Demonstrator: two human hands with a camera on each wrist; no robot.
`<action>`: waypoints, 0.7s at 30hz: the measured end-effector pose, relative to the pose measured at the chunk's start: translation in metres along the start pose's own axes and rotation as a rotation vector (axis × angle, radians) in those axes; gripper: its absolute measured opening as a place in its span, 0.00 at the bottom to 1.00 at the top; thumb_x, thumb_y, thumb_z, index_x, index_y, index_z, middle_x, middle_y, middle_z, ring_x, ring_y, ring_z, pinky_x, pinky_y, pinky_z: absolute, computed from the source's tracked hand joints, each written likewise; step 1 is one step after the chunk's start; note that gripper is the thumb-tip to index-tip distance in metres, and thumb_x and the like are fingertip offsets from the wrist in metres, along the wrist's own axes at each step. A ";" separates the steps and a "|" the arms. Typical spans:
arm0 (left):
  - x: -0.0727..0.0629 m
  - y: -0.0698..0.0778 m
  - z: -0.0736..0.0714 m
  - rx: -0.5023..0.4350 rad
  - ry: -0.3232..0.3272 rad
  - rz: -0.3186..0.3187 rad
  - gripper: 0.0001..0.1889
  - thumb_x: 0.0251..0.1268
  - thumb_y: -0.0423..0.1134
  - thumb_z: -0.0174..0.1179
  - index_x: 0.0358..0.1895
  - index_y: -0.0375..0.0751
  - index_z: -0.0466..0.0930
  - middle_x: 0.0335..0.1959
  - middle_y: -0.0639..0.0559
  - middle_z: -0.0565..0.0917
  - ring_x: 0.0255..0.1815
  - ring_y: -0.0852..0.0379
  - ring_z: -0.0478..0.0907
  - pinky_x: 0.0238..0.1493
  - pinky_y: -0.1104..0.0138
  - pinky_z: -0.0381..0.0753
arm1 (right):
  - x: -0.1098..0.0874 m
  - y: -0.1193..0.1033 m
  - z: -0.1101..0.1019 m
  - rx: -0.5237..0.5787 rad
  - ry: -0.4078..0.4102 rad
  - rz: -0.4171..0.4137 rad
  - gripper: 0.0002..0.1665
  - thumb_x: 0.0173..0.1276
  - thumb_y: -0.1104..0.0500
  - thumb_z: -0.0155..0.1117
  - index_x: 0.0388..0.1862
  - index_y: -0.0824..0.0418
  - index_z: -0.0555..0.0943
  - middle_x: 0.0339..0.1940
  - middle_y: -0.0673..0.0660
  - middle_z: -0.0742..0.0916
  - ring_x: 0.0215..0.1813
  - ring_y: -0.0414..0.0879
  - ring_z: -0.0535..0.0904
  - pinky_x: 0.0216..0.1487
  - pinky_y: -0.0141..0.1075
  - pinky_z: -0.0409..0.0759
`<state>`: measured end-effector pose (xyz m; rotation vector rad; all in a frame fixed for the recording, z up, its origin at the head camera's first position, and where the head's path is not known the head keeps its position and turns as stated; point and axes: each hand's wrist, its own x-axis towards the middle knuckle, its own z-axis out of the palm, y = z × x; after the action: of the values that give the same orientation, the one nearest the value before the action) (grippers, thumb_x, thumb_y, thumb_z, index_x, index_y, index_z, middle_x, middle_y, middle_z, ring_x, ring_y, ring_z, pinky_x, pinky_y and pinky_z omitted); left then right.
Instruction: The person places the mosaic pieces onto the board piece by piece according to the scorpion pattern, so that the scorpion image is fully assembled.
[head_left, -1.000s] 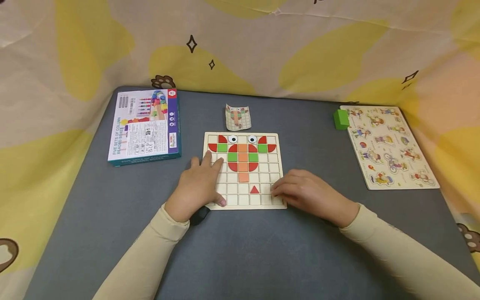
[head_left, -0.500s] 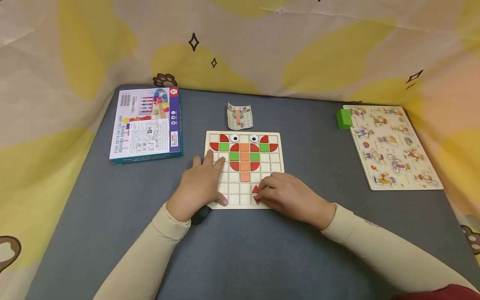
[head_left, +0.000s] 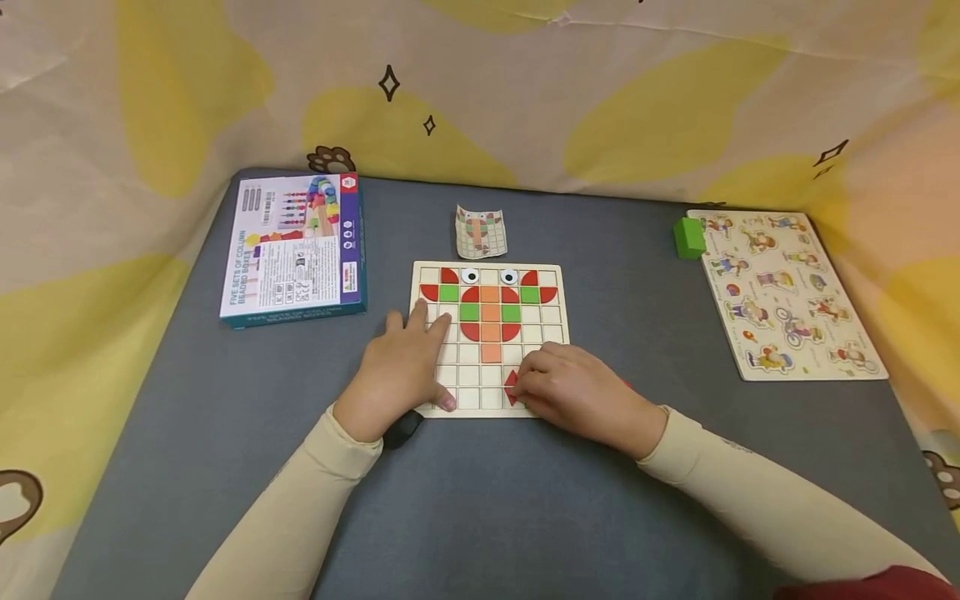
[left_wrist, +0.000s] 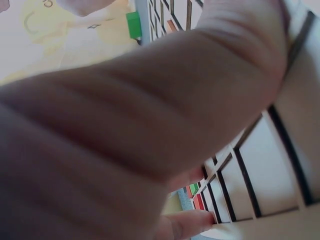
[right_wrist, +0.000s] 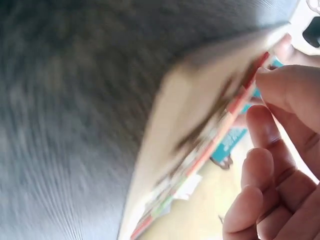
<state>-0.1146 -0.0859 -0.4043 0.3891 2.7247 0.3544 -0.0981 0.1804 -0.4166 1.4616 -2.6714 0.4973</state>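
Observation:
A wooden grid board (head_left: 468, 398) lies on the table with red, green and orange tiles and two eye tiles set in its squares. Fingers spread, my left hand (head_left: 393, 375) rests on the board's left side; in the left wrist view its thumb (left_wrist: 200, 80) crosses the grid. My right hand (head_left: 577, 387) is over the lower right part, thumb and forefinger pinching a red triangle tile (head_left: 513, 398). Directly above that tile lies another red triangle (head_left: 512, 379), its base towards it. In the right wrist view the pinched tile (right_wrist: 263, 61) shows at the thumb tip.
Behind the board is a small pattern card (head_left: 481, 233). A bead toy box (head_left: 292, 250) lies left. To the right are a green block (head_left: 689, 238) and a picture puzzle board (head_left: 787, 292). A red bit (head_left: 628, 384) shows behind my right hand.
My right hand has moved left from the board's right edge, bringing a red triangle below the first one. The two triangles now sit closer together. The left hand stays in place.

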 end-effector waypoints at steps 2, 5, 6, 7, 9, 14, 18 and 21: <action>0.000 0.000 0.000 -0.002 0.002 0.002 0.66 0.33 0.57 0.90 0.81 0.39 0.65 0.81 0.27 0.58 0.65 0.29 0.64 0.39 0.45 0.86 | -0.003 0.001 -0.007 0.009 0.004 0.047 0.06 0.67 0.60 0.78 0.42 0.54 0.92 0.41 0.47 0.87 0.43 0.45 0.81 0.47 0.39 0.82; 0.000 0.000 0.000 -0.001 0.001 0.004 0.67 0.33 0.57 0.90 0.82 0.38 0.65 0.81 0.27 0.58 0.64 0.29 0.64 0.39 0.45 0.86 | -0.014 0.006 -0.023 0.001 0.022 0.152 0.08 0.66 0.59 0.80 0.43 0.55 0.92 0.41 0.49 0.88 0.43 0.46 0.81 0.47 0.42 0.81; 0.000 0.000 0.000 -0.002 -0.001 0.003 0.67 0.33 0.57 0.90 0.82 0.39 0.65 0.81 0.27 0.58 0.64 0.29 0.64 0.39 0.45 0.86 | -0.019 0.008 -0.028 -0.010 0.022 0.189 0.08 0.65 0.60 0.80 0.43 0.56 0.92 0.41 0.49 0.88 0.42 0.47 0.81 0.46 0.43 0.81; 0.000 0.001 0.000 -0.003 -0.004 0.001 0.67 0.33 0.57 0.90 0.82 0.39 0.64 0.81 0.27 0.58 0.65 0.29 0.64 0.39 0.45 0.86 | -0.025 0.011 -0.033 -0.022 0.015 0.223 0.09 0.64 0.60 0.80 0.43 0.57 0.92 0.40 0.50 0.88 0.42 0.47 0.81 0.46 0.44 0.81; 0.000 0.001 -0.001 -0.004 -0.008 -0.001 0.67 0.33 0.57 0.89 0.82 0.39 0.64 0.81 0.26 0.57 0.65 0.29 0.63 0.40 0.45 0.86 | -0.040 0.016 -0.041 -0.038 -0.018 0.282 0.11 0.63 0.60 0.82 0.44 0.57 0.92 0.40 0.50 0.88 0.42 0.48 0.81 0.46 0.46 0.82; -0.001 0.001 -0.001 -0.004 -0.010 0.001 0.66 0.33 0.57 0.89 0.82 0.38 0.64 0.81 0.26 0.57 0.66 0.28 0.63 0.40 0.45 0.86 | -0.076 0.023 -0.051 0.015 -0.164 0.375 0.19 0.58 0.56 0.86 0.49 0.57 0.92 0.43 0.49 0.87 0.47 0.50 0.83 0.50 0.50 0.83; -0.001 0.001 -0.002 -0.002 -0.008 0.002 0.66 0.33 0.56 0.90 0.81 0.38 0.65 0.81 0.26 0.57 0.66 0.28 0.63 0.40 0.45 0.87 | -0.093 0.027 -0.047 0.073 -0.152 0.374 0.20 0.57 0.57 0.87 0.48 0.56 0.91 0.45 0.47 0.87 0.49 0.50 0.84 0.52 0.51 0.83; 0.000 0.001 -0.001 0.003 -0.008 0.001 0.66 0.34 0.57 0.89 0.82 0.38 0.65 0.81 0.27 0.57 0.65 0.29 0.64 0.40 0.45 0.87 | -0.097 0.030 -0.042 0.052 -0.062 0.329 0.18 0.55 0.63 0.87 0.44 0.56 0.91 0.43 0.47 0.87 0.46 0.49 0.85 0.49 0.50 0.83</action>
<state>-0.1148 -0.0852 -0.4032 0.3925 2.7176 0.3484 -0.0738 0.2868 -0.4039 1.0649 -2.9854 0.5504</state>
